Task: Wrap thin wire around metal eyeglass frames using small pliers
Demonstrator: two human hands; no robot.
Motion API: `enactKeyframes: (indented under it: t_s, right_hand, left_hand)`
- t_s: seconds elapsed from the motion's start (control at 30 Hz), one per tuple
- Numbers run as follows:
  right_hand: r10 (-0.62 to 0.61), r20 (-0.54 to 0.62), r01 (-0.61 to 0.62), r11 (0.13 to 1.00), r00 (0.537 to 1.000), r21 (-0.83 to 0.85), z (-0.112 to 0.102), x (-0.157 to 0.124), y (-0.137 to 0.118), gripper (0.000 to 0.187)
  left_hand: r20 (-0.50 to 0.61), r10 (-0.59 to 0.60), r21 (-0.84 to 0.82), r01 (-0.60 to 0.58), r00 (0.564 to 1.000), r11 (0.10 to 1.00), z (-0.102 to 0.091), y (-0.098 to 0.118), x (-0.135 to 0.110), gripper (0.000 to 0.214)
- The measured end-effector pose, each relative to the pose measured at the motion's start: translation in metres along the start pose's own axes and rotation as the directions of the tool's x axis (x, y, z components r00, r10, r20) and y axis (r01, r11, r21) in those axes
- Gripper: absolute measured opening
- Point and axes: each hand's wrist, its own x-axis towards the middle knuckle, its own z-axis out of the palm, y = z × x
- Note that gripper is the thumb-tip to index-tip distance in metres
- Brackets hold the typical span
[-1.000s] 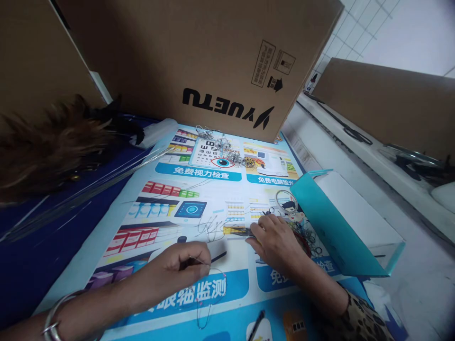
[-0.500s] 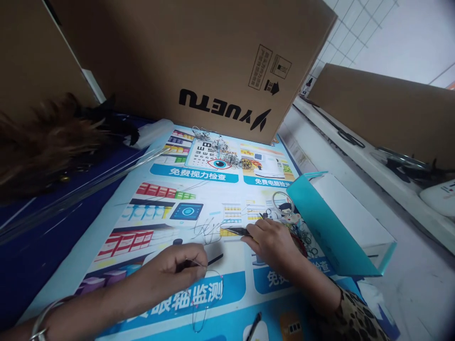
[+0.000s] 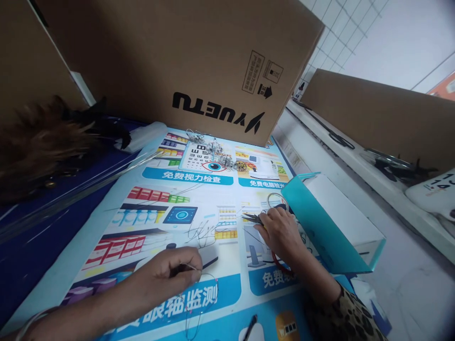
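Ann: While the left hand (image 3: 170,274) pinches a wire (image 3: 192,267) between thumb and finger, what is around it?

Ben: The wire loops down onto the poster (image 3: 227,293), close to the near edge. A black strip (image 3: 209,258) lies just past the fingers. A knot of wire (image 3: 201,233) lies a bit farther on.

Ann: And the right hand (image 3: 280,232)?

Ben: It is closed on the pliers (image 3: 254,218), and their tips point left. A teal box (image 3: 313,222) sits just beside it and blocks the right side.

Ann: What is in the teal box?

Ben: It is open. I can only see its white inside.

Ann: Where is there room to move?

Ben: In the middle of the poster, between the hands and the cardboard box (image 3: 159,57) at the back. A heap of silver bits (image 3: 216,151) lies in front of that box. A feather duster (image 3: 39,147) fills the left side. A pen (image 3: 250,327) lies at the near edge.
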Motion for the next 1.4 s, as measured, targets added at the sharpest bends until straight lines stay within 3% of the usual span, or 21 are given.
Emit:
enactKeyframes:
  t_s: [0.37, 0.67, 1.17, 1.4]
  right_hand:
    - [-0.053, 0.027, 0.053, 0.999, 0.998, 0.006, 0.006, 0.003, -0.010, 0.022]
    - [-0.204, 0.044, 0.194, 0.967, 0.978, 0.167, -0.001, -0.002, -0.017, 0.025]
    - [-0.107, 0.104, 0.086, 0.978, 0.989, 0.189, -0.012, -0.011, -0.014, 0.028]
    - [-0.082, 0.116, 0.062, 0.983, 0.990, 0.170, -0.007, 0.000, -0.019, 0.030]
  left_hand:
    - [0.016, 0.002, 0.004, -0.002, 1.000, 1.000, 0.001, -0.003, 0.000, 0.022]
    - [0.016, 0.030, 0.034, -0.030, 0.999, 0.999, 0.000, -0.001, 0.002, 0.023]
    - [0.011, 0.039, 0.019, -0.039, 0.999, 0.999, 0.000, -0.002, 0.003, 0.021]
    - [0.029, 0.021, 0.016, -0.021, 0.999, 1.000, 0.000, 0.002, 0.001, 0.023]
